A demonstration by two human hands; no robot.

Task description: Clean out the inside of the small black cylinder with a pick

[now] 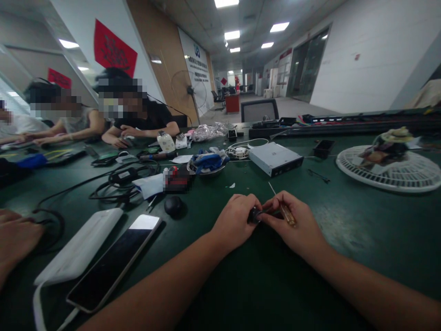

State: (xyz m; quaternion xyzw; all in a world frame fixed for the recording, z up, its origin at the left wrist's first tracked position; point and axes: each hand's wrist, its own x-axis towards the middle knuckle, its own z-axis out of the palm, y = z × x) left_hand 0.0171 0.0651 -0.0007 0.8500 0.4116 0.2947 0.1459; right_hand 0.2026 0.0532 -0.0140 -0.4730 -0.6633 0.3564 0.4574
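Note:
My left hand (237, 220) is closed around a small dark part (254, 215) above the green table. The fingertips of my right hand (296, 223) touch the same part from the right. Tucked in my right hand is a screwdriver with a clear amber handle (288, 215), its thin metal shaft pointing up and away to the left. What the small part is cannot be made out, as fingers cover much of it. A black mouse (173, 206) lies to the left of my hands, and a grey-white drive box (274, 158) sits beyond them.
Left: phone (115, 264), white power bank (81, 243), coiled black cables (117, 181), another person's hand (19, 236). Beyond: bowl with blue cloth (208, 161). Right: white fan grille (389, 177), small wires (319, 175). People sit at the far left.

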